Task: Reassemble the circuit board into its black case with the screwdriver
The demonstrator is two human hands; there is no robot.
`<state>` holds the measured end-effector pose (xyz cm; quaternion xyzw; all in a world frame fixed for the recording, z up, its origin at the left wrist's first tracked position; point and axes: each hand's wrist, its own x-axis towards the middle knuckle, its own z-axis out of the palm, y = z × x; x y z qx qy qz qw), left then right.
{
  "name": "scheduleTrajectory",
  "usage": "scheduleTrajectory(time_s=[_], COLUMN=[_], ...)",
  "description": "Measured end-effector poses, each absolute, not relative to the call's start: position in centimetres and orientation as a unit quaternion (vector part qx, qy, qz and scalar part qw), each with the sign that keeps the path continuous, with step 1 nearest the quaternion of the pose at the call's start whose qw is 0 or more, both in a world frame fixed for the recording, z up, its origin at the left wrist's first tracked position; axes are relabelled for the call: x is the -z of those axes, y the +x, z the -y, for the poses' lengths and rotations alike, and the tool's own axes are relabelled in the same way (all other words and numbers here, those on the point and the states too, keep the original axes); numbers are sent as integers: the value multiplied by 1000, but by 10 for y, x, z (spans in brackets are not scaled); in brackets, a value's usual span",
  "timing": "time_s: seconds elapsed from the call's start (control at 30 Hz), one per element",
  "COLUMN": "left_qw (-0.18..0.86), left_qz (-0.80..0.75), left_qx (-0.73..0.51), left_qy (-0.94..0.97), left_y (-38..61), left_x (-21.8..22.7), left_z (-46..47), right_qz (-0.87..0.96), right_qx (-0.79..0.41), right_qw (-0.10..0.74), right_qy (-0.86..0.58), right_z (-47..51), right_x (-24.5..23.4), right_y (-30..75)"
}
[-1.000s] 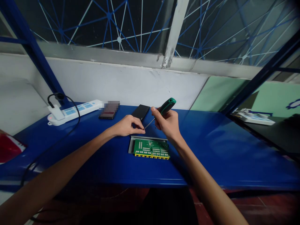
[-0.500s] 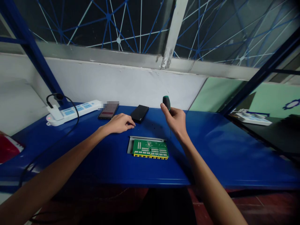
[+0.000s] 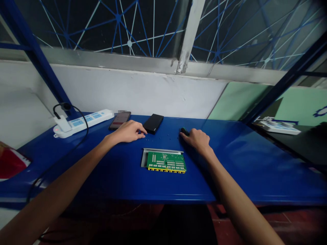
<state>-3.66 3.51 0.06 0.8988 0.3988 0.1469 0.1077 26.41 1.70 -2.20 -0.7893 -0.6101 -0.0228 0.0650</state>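
Note:
A green circuit board [image 3: 166,162] in a grey metal tray lies on the blue table [image 3: 230,170] between my arms. My right hand [image 3: 197,140] rests low on the table just right of the board, its fingers curled over the green-and-black screwdriver [image 3: 184,130], whose handle end pokes out past the fingertips. My left hand [image 3: 128,131] lies knuckles-up on the table beyond the board's left corner, fingers bent together at the tips, beside several tiny screws [image 3: 146,137]. What the fingertips pinch, if anything, is hidden.
A black phone [image 3: 153,123] and a second phone [image 3: 120,119] lie at the back of the table. A white power strip [image 3: 81,121] with a plugged-in black cable sits back left. A red object [image 3: 11,163] is at the far left; a neighbouring bench [image 3: 278,127] stands to the right.
My right hand has lowered the screwdriver from an upright, raised hold down flat onto the table. My left hand has slid back from the board toward the black phone.

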Motion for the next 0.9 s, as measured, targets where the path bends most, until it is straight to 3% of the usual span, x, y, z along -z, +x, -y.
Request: scheduleTrajectory(time_s=[0.27, 0.5, 0.73, 0.9], left_qw=[242, 224, 222, 160], left_qz=[-310, -310, -312, -315], left_qx=[-93, -37, -24, -11], left_qy=[915, 923, 923, 936], left_y=[-17, -6, -7, -11], left_x=[-23, -25, -28, -30], left_z=[-1, 14, 19, 22], right_qz=[610, 602, 560, 657], right_qx=[25, 46, 117, 82], right_qw=[49, 74, 206, 327], right_qy=[-790, -794, -794, -675], right_z=[-12, -9, 10, 63], right_x=[19, 15, 0, 12], right_y=[263, 262, 265, 265])
